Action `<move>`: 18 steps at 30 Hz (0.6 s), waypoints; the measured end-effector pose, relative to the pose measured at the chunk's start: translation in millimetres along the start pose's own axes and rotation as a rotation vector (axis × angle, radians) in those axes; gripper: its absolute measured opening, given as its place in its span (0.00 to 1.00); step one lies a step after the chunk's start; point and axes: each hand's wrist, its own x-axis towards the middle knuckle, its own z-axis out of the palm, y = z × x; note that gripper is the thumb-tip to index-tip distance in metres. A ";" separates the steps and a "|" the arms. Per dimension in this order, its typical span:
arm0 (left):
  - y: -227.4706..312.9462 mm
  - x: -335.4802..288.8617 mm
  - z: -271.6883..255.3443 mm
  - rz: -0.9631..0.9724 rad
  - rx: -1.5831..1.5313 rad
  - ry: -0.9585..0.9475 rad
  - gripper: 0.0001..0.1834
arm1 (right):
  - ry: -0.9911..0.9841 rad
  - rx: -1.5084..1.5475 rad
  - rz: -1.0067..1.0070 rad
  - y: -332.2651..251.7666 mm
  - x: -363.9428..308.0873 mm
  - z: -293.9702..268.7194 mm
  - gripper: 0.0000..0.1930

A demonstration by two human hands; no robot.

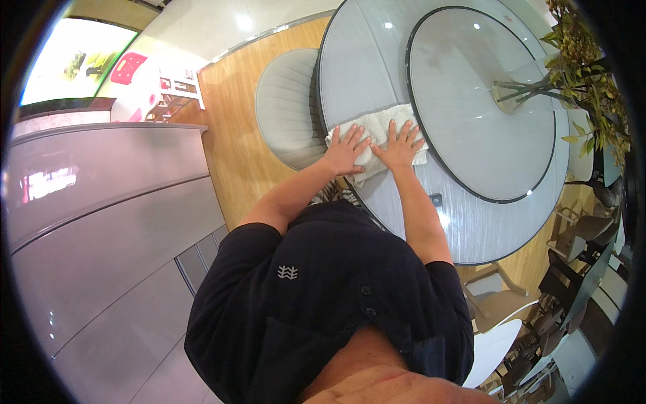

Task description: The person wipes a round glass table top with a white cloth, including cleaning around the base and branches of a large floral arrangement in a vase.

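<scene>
A white cloth (381,122) lies folded flat on the round grey dining table (363,60), between its outer edge and the raised turntable (464,148). My left hand (346,149) presses on the cloth's left part with the fingers spread. Beside it, my right hand (400,145) rests flat on the right part of the cloth, fingers apart too. Both palms face down and neither hand grips the cloth. The cloth's right end touches or lies very near the turntable's dark rim.
A glass vase (509,96) with leafy stems stands on the turntable. A padded chair (286,108) is tucked against the table's left side. At the left is a glossy cabinet (114,182). More chairs (498,296) stand at the lower right.
</scene>
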 end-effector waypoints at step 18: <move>57.0 31.9 -31.5 0.218 0.025 -0.183 0.53 | -0.215 -0.044 0.218 57.3 -33.5 -38.4 0.55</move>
